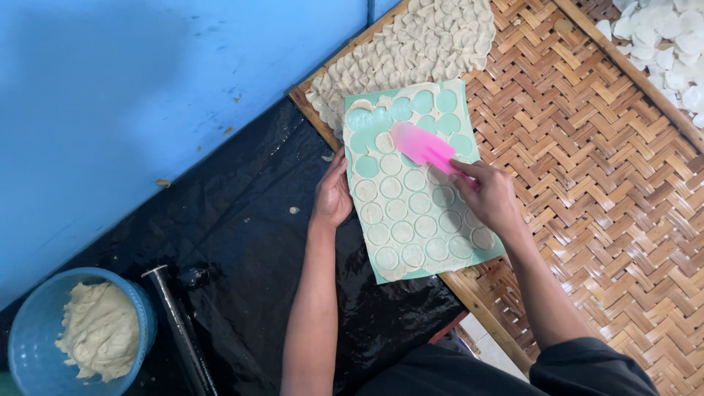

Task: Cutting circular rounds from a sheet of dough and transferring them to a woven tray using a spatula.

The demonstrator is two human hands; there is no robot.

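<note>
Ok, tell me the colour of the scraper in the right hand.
Pink, slightly translucent. The scraper, held by the right hand, shows best in the head view, against the pale green mat.

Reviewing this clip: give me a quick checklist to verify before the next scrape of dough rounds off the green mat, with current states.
1. Left hand steadies the green mat at its edge: ok.
2. Right hand grips the pink scraper: ok.
3. Scraper blade lies on the mat: ok.
4. Dough rounds left to lift: ok.
5. Bare space on the woven tray for more: ok.
6. Rounds free of sticking: cannot tell.
</note>
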